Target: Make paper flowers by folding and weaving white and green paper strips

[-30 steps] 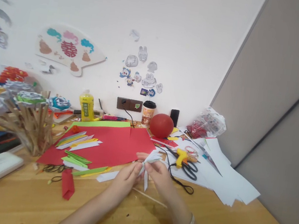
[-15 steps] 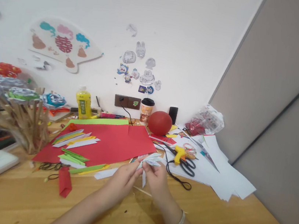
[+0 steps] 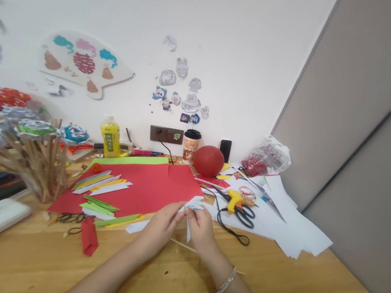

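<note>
One wall fan [image 3: 87, 73] bears a red 囍 [image 3: 84, 63]; the label [image 3: 111, 142] on one yellow bottle [image 3: 110, 133] is illegible. Your left hand [image 3: 164, 219] pinches one folded white paper [image 3: 193, 204] near the red sheet [image 3: 152, 184]; your right hand [image 3: 203, 229], fingers closed, pinches it too. Rightward, one glue gun [image 3: 234, 202].

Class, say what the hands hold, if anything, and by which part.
A folded white paper piece, pinched at its gathered middle by the left hand and right hand.

Forearms [image 3: 109, 263] were extended toward the desk's [image 3: 271, 283] far edge, left hand [image 3: 162, 220] and right hand [image 3: 203, 229] held close together, fingers [image 3: 174, 210] bent.
</note>
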`<state>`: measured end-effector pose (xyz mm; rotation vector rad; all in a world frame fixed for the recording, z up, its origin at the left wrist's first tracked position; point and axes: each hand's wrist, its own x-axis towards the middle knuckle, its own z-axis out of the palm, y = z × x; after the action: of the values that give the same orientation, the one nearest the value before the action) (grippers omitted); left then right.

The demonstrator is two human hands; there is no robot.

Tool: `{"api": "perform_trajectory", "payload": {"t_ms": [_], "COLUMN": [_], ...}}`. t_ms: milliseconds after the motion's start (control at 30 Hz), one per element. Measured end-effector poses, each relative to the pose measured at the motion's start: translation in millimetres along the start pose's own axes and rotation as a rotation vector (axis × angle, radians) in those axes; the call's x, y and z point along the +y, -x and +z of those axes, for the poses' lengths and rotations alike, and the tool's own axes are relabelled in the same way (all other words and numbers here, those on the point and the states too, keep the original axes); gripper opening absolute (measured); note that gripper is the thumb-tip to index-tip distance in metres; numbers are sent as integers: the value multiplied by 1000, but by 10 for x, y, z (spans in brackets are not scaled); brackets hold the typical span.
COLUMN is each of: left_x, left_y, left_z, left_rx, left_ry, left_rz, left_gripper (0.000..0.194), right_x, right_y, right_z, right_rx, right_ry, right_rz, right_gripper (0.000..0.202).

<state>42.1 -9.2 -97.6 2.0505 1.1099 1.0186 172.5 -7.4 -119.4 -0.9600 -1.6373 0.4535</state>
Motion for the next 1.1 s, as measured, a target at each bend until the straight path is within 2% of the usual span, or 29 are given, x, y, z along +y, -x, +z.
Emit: {"api": "perform_trajectory", "payload": {"t_ms": [167,400,533,667,767,833,933,1033,1100], "left_x": [-50,-86,-124,-194,-205,-190,-170,-182,-198], "left_y": [6,28,-37,-78,-60,-42,-39,-65,-81], "left_z": [77,144,79,-10,-22,-16,-16,-19,-9], "left_rx": [55,106,106,2,-142,-220,-235,-142,-66], "left_ry": [118,-1,55,163,414,595,765,848,861], "left_rz": [4,27,-18,-121,-216,-283,-320,-339,-357], "left_gripper": [40,37,35,35,40,42,37,31,31], "right_x": [-8,27,104,150,145,142,161,187,184], "right_y": [-9,24,-51,-164,-219,-229,-211,-176,-155], "right_z": [4,92,72,-76,-168,-186,-172,-169,-179], "right_rx": [-10,49,-43,-50,-106,-157,-119,-3,21], "right_ry": [-24,-8,-142,-283,-437,-451,-268,104,326], "right_rz": [58,118,194,266,302,296,247,64,-77], "right_gripper": [22,23,21,22,23,23,24,26,27]}}
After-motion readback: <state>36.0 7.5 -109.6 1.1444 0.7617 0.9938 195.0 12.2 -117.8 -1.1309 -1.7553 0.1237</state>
